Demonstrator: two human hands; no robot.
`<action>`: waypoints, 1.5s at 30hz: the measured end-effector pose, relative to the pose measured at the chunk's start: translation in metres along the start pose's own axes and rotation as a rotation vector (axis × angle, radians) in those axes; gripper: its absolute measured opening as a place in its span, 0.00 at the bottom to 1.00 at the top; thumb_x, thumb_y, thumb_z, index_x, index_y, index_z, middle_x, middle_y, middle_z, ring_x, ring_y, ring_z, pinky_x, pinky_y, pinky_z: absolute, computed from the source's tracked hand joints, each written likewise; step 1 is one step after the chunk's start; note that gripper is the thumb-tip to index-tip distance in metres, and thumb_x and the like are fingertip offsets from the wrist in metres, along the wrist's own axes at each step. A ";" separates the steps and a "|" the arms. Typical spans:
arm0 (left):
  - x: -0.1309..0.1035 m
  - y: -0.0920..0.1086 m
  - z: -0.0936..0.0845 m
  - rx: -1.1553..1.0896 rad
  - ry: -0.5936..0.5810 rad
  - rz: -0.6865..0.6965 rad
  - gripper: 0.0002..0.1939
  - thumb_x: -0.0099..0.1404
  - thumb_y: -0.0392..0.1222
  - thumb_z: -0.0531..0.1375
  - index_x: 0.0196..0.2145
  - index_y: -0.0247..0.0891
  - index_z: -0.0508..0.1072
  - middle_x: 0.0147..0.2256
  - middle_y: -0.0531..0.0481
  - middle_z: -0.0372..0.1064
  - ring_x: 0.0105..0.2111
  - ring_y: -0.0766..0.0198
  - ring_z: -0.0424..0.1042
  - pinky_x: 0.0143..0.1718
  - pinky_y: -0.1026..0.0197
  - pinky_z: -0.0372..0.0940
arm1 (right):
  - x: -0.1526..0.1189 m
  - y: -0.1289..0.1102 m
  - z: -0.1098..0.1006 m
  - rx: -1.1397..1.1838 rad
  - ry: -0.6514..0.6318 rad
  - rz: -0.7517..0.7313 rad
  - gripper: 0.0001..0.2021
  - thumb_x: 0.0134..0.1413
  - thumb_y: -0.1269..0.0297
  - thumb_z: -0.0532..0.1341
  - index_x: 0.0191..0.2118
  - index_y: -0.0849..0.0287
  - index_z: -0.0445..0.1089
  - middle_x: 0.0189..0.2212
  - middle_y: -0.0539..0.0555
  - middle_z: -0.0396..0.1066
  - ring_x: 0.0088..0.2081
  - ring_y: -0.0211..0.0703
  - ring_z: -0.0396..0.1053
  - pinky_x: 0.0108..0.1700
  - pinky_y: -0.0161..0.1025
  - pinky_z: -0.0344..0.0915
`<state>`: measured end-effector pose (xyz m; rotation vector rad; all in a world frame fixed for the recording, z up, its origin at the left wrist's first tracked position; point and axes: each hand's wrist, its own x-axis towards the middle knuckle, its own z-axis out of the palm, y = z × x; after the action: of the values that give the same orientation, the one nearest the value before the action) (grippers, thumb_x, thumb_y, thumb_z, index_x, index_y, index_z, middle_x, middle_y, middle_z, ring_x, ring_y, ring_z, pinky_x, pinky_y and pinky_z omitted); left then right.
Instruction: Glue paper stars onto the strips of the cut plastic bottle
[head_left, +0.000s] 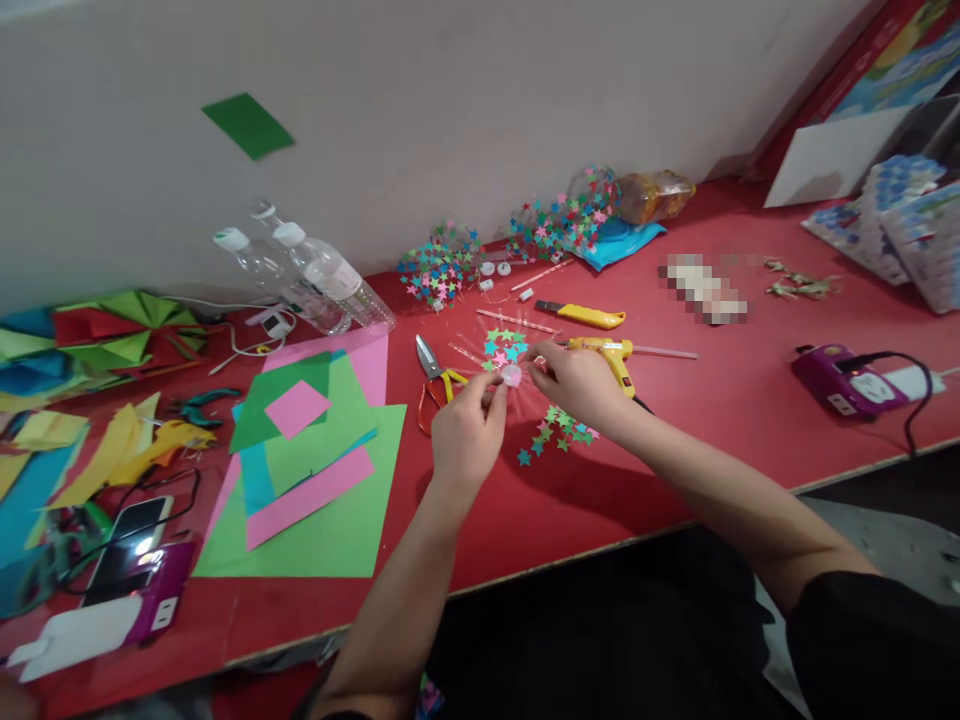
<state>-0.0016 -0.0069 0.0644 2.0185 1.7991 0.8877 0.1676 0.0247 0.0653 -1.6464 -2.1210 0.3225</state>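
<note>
Over the table, my left hand (466,432) pinches a small whitish, translucent round piece (511,375) between thumb and forefinger. Thin clear strands fan out around it, and pink, green and blue paper stars (504,345) show among them. More green and teal stars (559,430) lie below my hands. My right hand (576,383) is closed in a pinch just right of the round piece; what its fingertips hold, if anything, is too small to make out. Beside my right hand lies a yellow glue gun (611,352) with a glue stick in it. Red-and-yellow-handled scissors (433,368) lie near my left hand.
Behind my hands are a yellow box cutter (589,315), striped straws (517,320) and two star clusters (441,265). Coloured paper sheets (307,440) and plastic bottles (322,270) are at left. A purple power box (851,380) with a cable stands at right.
</note>
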 end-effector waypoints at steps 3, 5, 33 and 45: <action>-0.001 -0.008 -0.005 -0.075 0.054 -0.002 0.09 0.65 0.42 0.57 0.39 0.40 0.76 0.27 0.52 0.75 0.26 0.65 0.71 0.29 0.65 0.60 | -0.008 0.009 0.005 -0.028 0.149 -0.108 0.12 0.61 0.65 0.52 0.43 0.60 0.72 0.25 0.53 0.74 0.26 0.40 0.67 0.28 0.36 0.50; 0.000 -0.014 -0.007 -0.115 0.087 -0.010 0.09 0.65 0.43 0.57 0.38 0.40 0.75 0.28 0.52 0.75 0.26 0.65 0.71 0.29 0.65 0.61 | -0.014 0.012 0.008 -0.022 0.215 -0.223 0.12 0.61 0.66 0.52 0.41 0.60 0.72 0.27 0.53 0.75 0.28 0.40 0.69 0.30 0.36 0.54; 0.013 -0.055 0.021 -0.290 0.061 -0.028 0.08 0.61 0.39 0.61 0.39 0.39 0.75 0.50 0.43 0.62 0.53 0.55 0.67 0.51 0.49 0.68 | -0.006 0.036 0.014 0.358 0.016 -0.033 0.10 0.54 0.66 0.57 0.44 0.58 0.63 0.32 0.52 0.70 0.32 0.39 0.68 0.35 0.36 0.63; 0.001 -0.038 0.012 -0.320 0.030 -0.059 0.10 0.61 0.39 0.60 0.41 0.38 0.73 0.45 0.44 0.65 0.45 0.59 0.71 0.43 0.55 0.72 | 0.031 0.047 0.024 0.393 0.145 -0.086 0.08 0.53 0.72 0.54 0.40 0.60 0.65 0.37 0.57 0.69 0.37 0.42 0.67 0.40 0.38 0.64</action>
<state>-0.0247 0.0026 0.0330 1.7523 1.6023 1.1129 0.1904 0.0689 0.0293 -1.3086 -1.8703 0.5367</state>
